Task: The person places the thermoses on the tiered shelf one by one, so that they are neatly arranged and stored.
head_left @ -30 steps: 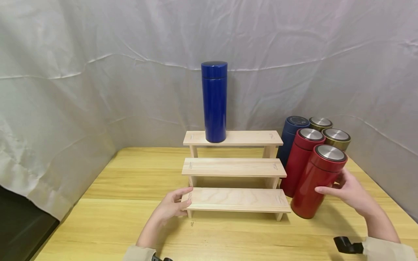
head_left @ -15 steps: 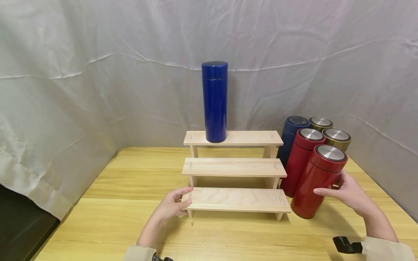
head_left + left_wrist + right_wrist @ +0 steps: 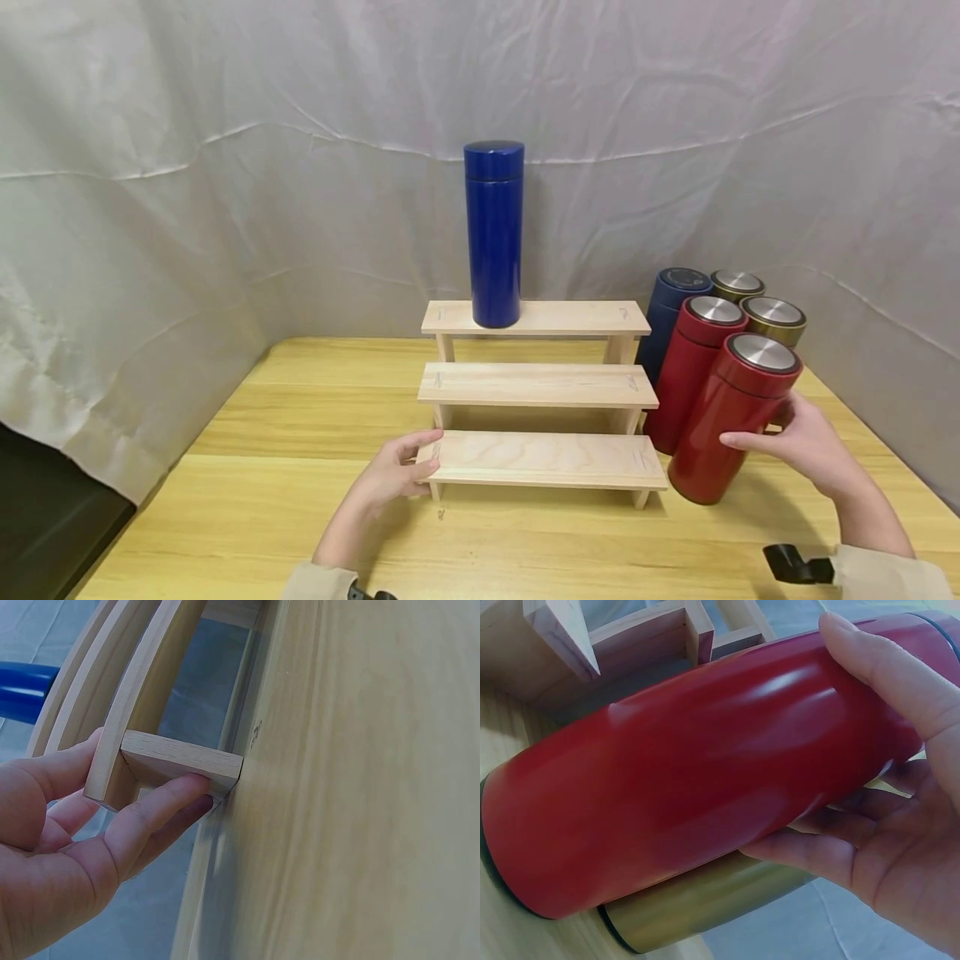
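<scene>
A three-step wooden display stand point(image 3: 540, 461) stands mid-table in the head view. My left hand point(image 3: 396, 473) grips the left end of its lowest step. In the left wrist view, the thumb side lies at the board point(image 3: 142, 690) and the fingertips touch the end support point(image 3: 184, 761). My right hand point(image 3: 806, 446) holds the front red thermos point(image 3: 723, 433) at its right side, thumb toward me, fingers partly hidden behind it. That thermos stands at the table's right, next to a second red thermos point(image 3: 686, 367). A tall blue thermos point(image 3: 493, 242) stands upright on the top step.
Behind the red ones are a dark blue thermos point(image 3: 663, 312) and two gold-coloured thermoses, one farther back point(image 3: 737, 285) and one nearer point(image 3: 776, 321). Grey cloth point(image 3: 337, 208) hangs behind and on both sides. A black object point(image 3: 52, 517) lies beyond the table's left edge.
The held red thermos has tilted very slightly to the right at its top. My left hand and the stand look unmoved.
</scene>
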### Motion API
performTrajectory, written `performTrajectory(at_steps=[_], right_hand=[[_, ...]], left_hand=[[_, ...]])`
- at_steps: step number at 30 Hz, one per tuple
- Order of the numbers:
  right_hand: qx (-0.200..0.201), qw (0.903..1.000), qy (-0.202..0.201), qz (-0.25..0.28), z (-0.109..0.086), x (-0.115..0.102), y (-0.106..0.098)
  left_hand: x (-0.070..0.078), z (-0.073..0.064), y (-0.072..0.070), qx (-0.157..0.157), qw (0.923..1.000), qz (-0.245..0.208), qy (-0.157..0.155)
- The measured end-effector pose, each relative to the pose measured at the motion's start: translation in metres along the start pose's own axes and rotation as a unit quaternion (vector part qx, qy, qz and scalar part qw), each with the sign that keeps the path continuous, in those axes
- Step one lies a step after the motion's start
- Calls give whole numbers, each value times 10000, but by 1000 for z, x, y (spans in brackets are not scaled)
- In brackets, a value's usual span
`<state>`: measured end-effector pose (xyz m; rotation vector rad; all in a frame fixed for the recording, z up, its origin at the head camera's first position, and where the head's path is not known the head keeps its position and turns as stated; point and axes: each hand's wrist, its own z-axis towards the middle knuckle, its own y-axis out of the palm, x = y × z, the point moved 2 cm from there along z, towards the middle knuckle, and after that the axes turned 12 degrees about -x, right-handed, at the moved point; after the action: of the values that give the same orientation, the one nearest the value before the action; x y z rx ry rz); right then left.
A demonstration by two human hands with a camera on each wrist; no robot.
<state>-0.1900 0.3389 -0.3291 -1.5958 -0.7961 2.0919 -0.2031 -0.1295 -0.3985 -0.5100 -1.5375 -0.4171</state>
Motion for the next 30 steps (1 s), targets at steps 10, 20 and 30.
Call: performTrajectory(at_steps=[10,20,30], right_hand=[[184,9997,52,138,-2,-4,-5],[489,9983,-72,300,-5,-10,-8],[797,9955,-149,495,-7,-14,-10]], left_hand=[[0,0,1,50,10000,-38,-32],[0,0,0,-10,10000,-1,-6],[-1,0,-1,-32,10000,-42,16]])
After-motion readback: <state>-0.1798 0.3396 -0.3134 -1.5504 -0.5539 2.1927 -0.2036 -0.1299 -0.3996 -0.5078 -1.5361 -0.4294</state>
